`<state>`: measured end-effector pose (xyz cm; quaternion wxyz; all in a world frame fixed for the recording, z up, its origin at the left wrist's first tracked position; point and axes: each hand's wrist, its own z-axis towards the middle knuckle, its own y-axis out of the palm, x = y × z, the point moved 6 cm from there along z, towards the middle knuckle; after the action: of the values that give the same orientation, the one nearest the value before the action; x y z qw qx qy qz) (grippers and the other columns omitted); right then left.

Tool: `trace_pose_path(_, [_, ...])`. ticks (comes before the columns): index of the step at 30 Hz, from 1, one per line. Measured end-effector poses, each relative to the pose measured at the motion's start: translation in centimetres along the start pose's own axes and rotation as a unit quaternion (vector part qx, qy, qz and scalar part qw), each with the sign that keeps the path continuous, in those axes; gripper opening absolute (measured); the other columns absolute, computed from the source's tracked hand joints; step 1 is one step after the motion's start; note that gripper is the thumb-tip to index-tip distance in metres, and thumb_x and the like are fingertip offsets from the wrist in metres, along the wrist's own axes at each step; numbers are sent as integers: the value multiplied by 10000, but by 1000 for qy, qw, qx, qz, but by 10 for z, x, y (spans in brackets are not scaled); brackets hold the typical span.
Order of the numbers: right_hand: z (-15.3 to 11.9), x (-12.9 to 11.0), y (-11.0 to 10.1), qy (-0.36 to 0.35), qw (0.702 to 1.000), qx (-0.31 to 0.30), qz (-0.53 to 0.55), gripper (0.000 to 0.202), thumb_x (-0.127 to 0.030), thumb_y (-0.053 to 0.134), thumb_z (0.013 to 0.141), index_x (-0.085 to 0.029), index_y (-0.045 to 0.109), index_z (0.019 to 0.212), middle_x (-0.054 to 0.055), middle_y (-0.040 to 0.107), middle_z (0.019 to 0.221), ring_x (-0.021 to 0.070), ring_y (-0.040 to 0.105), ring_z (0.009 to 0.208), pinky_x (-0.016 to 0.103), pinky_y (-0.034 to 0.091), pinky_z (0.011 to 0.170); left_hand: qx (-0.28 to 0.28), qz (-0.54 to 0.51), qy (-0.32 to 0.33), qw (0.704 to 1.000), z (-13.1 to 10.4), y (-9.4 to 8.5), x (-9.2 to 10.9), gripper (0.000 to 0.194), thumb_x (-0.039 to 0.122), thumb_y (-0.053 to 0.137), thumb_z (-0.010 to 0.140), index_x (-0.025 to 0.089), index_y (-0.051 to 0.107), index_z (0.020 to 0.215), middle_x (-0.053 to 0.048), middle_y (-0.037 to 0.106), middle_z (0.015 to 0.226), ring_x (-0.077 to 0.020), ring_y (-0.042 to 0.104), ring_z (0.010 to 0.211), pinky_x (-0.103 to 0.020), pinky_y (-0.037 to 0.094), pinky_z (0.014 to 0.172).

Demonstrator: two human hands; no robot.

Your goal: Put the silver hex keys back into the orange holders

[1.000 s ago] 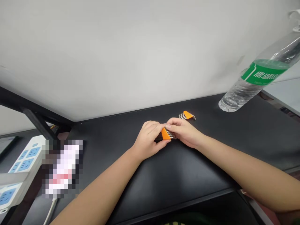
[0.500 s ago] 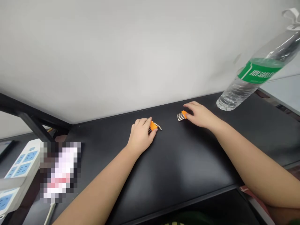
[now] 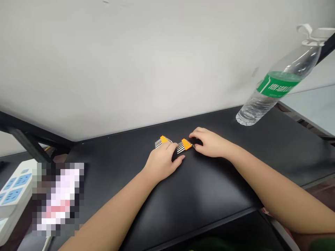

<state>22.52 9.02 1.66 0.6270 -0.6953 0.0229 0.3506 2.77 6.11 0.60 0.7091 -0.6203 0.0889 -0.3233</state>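
Note:
Two orange holders with rows of metal hex keys lie on the black tabletop (image 3: pixel 209 188). The left orange holder (image 3: pixel 164 139) sits just beyond the fingers of my left hand (image 3: pixel 162 161). Thumb and fingers of that hand are apart, with bare table between them, at the left end of the right set's keys. The right orange holder (image 3: pixel 186 144) lies between my two hands, keys pointing left. My right hand (image 3: pixel 209 142) is at its right end, thumb and fingers curved apart with a gap between them.
A large water bottle with a green label (image 3: pixel 278 84) stands at the back right near the wall (image 3: pixel 162 69). On the left are a white power strip (image 3: pixel 13 195), a blurred-out phone-like object (image 3: pixel 59 195) with a cable, and a dark metal frame (image 3: pixel 28 139).
The right holder has moved left, close to the left one, and my right hand has moved left with it. My left hand no longer covers the left holder. The view has shifted slightly.

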Motion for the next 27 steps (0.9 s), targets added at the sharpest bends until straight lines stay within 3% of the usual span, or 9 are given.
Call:
trace_pose_path(3, [-4, -5, 3, -22, 997, -54, -54, 420, -178, 654, 833, -172, 673, 1253, 137, 627, 1259, 312, 605, 1150, 452, 530, 962, -19, -6, -13, 1000, 2, 3, -2, 396, 490, 655, 939, 235, 604, 1237, -55, 730, 1155, -254, 702, 1048, -374, 565, 767])
trace_pose_path(9, [-6, -23, 15, -45, 997, -60, -22, 233, -235, 661, 872, -188, 672, 1099, 89, 621, 1099, 236, 607, 966, 358, 510, 825, -31, -10, -29, 999, 3, 6, -4, 361, 476, 618, 964, 248, 624, 1243, -54, 695, 1134, -223, 698, 969, -345, 555, 720])
trace_pose_path(12, [-5, -28, 21, -38, 998, -35, -28, 154, -264, 663, 897, -187, 655, 1030, 78, 615, 1045, 223, 594, 923, 341, 491, 790, -23, -12, -38, 999, 2, 7, -7, 301, 410, 615, 968, 255, 641, 1225, -46, 691, 1119, -208, 699, 928, -333, 550, 700])
trace_pose_path(16, [0, -30, 28, -18, 998, 16, -60, 36, -172, 604, 898, -183, 620, 929, 70, 612, 959, 203, 584, 859, 319, 459, 737, -21, -8, -38, 999, 2, 8, -8, 317, 389, 637, 951, 257, 632, 1240, -49, 695, 1112, -219, 700, 937, -335, 551, 704])
trace_pose_path(27, [2, -35, 36, -54, 993, 65, -83, 26, -201, 591, 905, -188, 596, 883, 51, 605, 921, 163, 530, 729, 307, 405, 708, 2, -41, -97, 994, 4, 3, -9, 377, 495, 649, 927, 264, 681, 1223, -51, 655, 1118, -201, 672, 843, -335, 541, 680])
